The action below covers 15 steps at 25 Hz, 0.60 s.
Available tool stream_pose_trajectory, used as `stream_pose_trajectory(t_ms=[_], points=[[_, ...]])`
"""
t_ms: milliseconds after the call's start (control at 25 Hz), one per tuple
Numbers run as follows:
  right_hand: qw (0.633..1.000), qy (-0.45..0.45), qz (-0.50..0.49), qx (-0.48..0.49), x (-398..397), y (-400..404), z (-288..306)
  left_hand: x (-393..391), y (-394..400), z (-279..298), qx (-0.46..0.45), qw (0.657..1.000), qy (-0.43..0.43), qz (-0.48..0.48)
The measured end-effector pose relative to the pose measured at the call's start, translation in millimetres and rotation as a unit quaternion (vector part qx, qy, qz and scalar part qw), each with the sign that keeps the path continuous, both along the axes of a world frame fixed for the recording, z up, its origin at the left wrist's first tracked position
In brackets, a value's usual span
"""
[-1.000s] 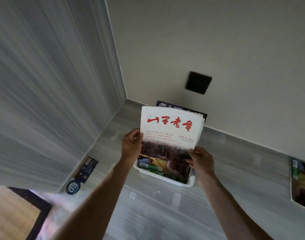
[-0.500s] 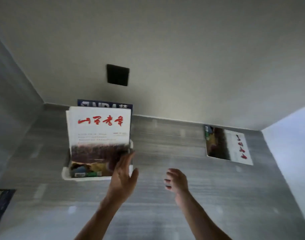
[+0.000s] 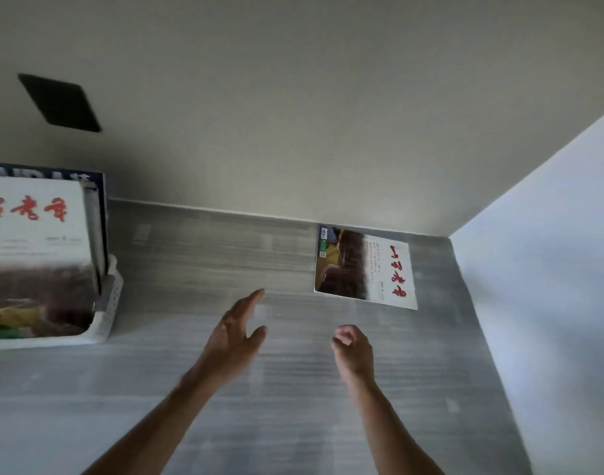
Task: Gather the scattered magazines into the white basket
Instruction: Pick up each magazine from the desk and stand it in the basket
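In the head view, a thin white-and-brown magazine with red calligraphy (image 3: 365,267) lies flat on the floor by the far wall, its title end toward the right and its long axis roughly along the wall. At far left, the white perforated plastic basket (image 3: 110,303) holds upright magazines (image 3: 36,252). The grey streaked floor (image 3: 225,389) meets a beige wall (image 3: 293,114) bearing a black square plate (image 3: 59,102). The left hand (image 3: 233,337) is spread, fingers straight, holding nothing; the right hand (image 3: 353,349) is loosely curled and empty.

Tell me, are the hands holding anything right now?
No. The left hand is open and the right hand is loosely curled; neither holds anything.
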State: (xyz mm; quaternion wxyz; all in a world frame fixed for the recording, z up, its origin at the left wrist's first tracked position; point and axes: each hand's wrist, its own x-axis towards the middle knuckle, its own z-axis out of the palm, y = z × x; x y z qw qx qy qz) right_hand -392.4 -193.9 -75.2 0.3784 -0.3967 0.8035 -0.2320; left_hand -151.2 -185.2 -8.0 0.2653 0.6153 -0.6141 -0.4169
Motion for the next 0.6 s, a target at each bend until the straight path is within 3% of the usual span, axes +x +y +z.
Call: stream_pose_trajectory(t_ms=[200,360,600], points=[[0.975,0.112,0.193,-0.015,-21,-57,-13,-24,-2,-9,0.013,0.996,-0.041,0.083],[0.882,0.309,0.346,-0.081,-22,-94,-25,-25,2,-21,0.026,0.991,-0.043,0.125],[0.799,0.405,0.435,-0.089,-29,-133,-46,-30,11,-37,0.021,0.984,-0.034,0.171]])
